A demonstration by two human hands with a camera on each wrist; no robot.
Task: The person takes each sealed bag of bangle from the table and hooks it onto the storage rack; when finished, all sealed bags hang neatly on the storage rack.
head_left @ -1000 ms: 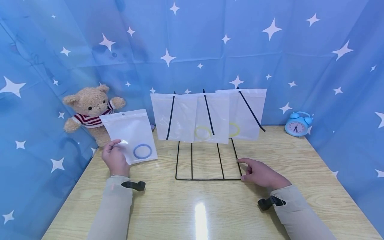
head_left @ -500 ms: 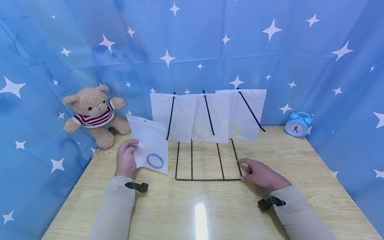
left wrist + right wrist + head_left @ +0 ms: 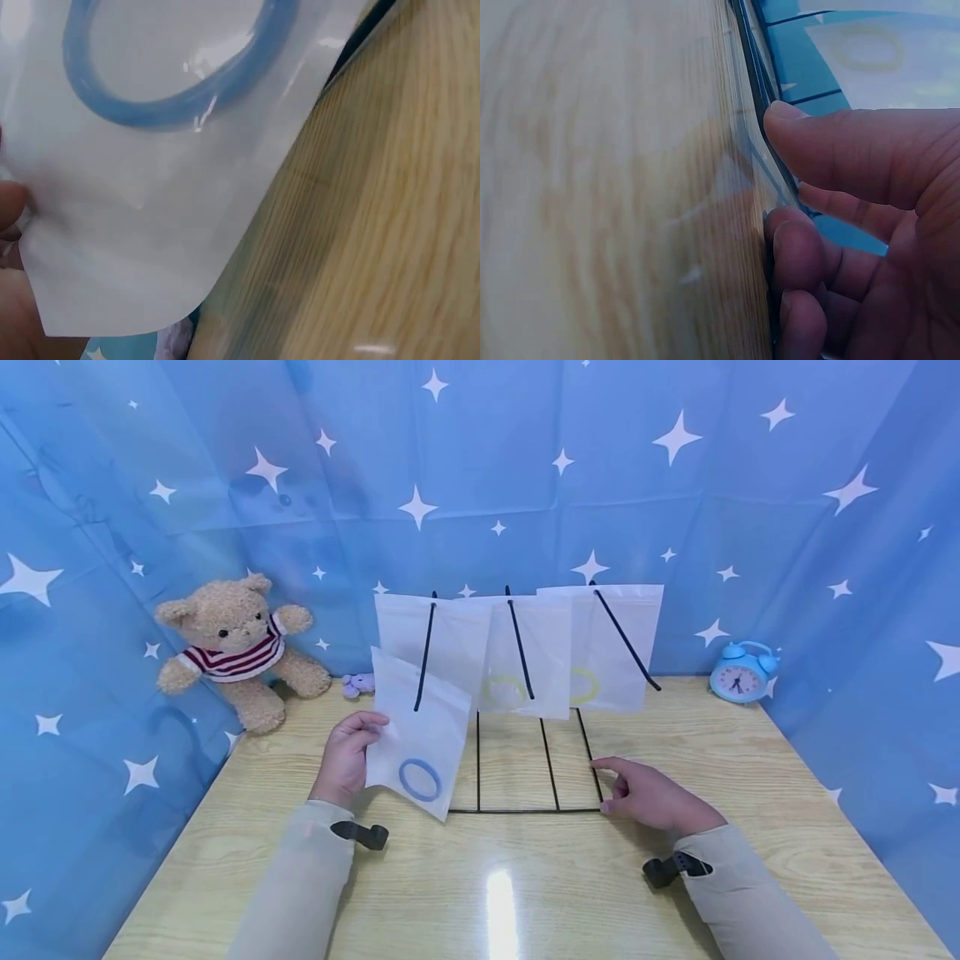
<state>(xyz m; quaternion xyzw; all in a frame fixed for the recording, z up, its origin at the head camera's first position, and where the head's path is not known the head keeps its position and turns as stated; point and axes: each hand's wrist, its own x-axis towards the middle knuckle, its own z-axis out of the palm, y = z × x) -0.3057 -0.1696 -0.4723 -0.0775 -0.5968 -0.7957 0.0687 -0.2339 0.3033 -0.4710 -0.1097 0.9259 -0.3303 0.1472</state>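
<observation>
My left hand [image 3: 349,760] pinches the left edge of a translucent zip bag [image 3: 405,731], which hangs tilted. A blue ring [image 3: 420,779] lies inside it; the left wrist view shows the same blue ring [image 3: 142,112] close up. The leftmost prong of a black wire rack [image 3: 517,812] overlaps the bag's upper part; whether it passes through the bag's hole I cannot tell. My right hand [image 3: 652,793] holds the rack's front right corner, thumb [image 3: 840,150] on the wire. Three bags hang on the prongs: a left bag [image 3: 457,643], a middle bag [image 3: 551,643] and a right bag [image 3: 637,610].
Yellow rings show in the middle and right bags. A teddy bear [image 3: 232,635] sits at the back left, with a small purple toy [image 3: 358,685] beside it. A blue alarm clock [image 3: 741,677] stands at the back right. Behind the wooden table [image 3: 600,893] hangs a starry curtain [image 3: 480,460].
My left hand has carried the bag with the blue ring rightward, from in front of the teddy bear to the rack's left prong. The purple toy has come into view. My right hand has stayed put.
</observation>
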